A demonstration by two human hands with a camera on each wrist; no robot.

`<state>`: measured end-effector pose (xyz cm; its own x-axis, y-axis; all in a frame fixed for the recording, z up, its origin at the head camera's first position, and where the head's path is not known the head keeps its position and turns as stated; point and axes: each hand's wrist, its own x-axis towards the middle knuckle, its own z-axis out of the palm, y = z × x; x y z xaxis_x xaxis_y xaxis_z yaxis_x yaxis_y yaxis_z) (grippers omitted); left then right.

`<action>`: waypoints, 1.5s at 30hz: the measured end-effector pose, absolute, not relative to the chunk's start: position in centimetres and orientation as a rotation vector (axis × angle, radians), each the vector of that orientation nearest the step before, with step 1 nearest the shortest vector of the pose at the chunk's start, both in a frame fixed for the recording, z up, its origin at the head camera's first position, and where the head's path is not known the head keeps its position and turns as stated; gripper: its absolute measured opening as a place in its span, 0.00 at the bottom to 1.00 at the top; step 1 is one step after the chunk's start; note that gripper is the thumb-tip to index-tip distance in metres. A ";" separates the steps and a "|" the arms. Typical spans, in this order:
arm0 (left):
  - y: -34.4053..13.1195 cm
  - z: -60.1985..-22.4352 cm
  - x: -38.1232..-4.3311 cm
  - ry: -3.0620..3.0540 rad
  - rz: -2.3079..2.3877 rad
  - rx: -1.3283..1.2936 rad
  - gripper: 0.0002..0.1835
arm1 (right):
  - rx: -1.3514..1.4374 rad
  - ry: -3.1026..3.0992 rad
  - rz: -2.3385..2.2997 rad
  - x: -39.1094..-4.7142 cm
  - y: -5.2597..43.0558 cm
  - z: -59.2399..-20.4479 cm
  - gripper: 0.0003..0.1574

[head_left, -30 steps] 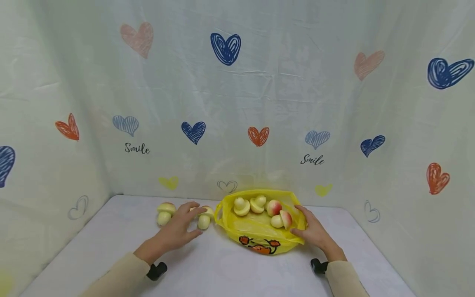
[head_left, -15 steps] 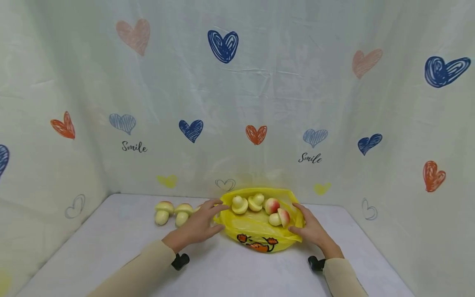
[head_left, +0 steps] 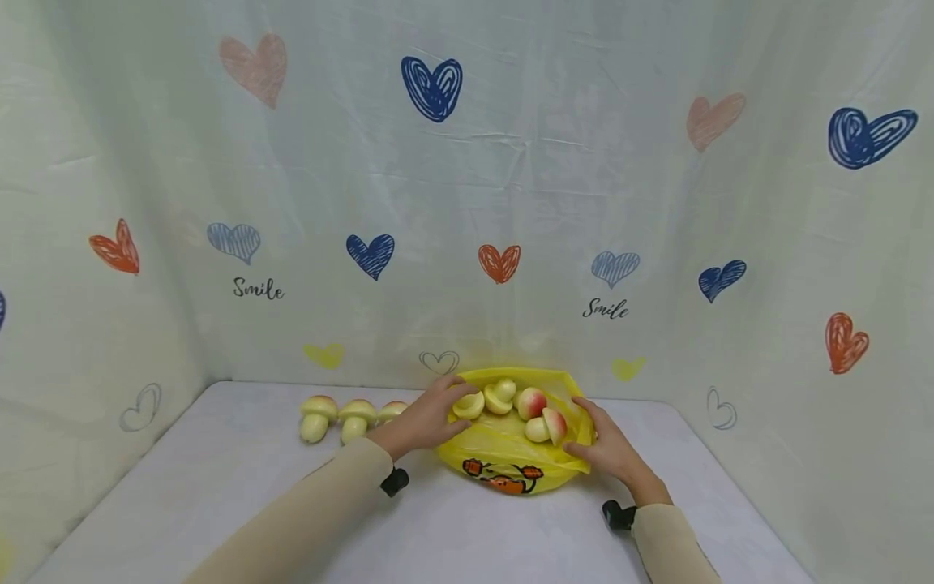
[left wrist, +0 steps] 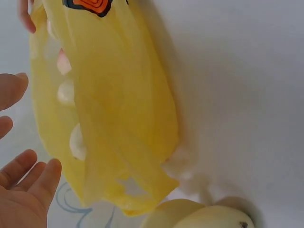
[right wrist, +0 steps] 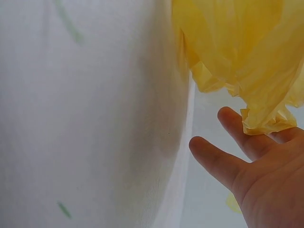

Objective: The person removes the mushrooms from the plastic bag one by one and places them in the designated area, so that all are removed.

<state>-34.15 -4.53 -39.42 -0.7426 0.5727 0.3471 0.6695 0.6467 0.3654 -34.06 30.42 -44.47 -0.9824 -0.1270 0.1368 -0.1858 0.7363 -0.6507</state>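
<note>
A yellow plastic bag [head_left: 511, 454] lies with its opening facing up and several toy mushrooms [head_left: 499, 396] with pale stems and pinkish caps inside. My left hand [head_left: 426, 418] is over the bag's left end, fingertips overlapping the leftmost mushroom [head_left: 469, 404] there. In the left wrist view its fingers [left wrist: 45, 185] are spread with nothing between them. My right hand [head_left: 611, 446] is at the bag's right rim, thumb and fingers apart. The right wrist view has crumpled bag plastic against its extended fingers [right wrist: 218, 159]; the thumb is hidden there.
Left of the bag, toy mushrooms [head_left: 358, 419] stand in a row on the white table [head_left: 219, 487], the rightmost [head_left: 392, 411] partly behind my left arm. A pale curtain [head_left: 467, 162] printed with hearts hangs close around the back and sides.
My left hand has moved right, from beside the row of mushrooms to over the bag's left end. The right hand has stayed at the bag's rim. The head view has shifted slightly.
</note>
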 end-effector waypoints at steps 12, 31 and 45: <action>-3.2 -40.2 -36.0 -2.723 -0.753 -0.956 0.26 | 0.247 -2.867 1.057 -34.1 30.2 -44.1 0.54; -2.5 -41.0 -36.5 -2.815 -0.710 -0.875 0.28 | 0.275 -2.847 1.056 -34.0 30.3 -44.4 0.53; -2.5 -41.0 -36.4 -2.802 -0.659 -0.853 0.22 | 0.259 -2.847 1.063 -34.0 30.4 -44.4 0.54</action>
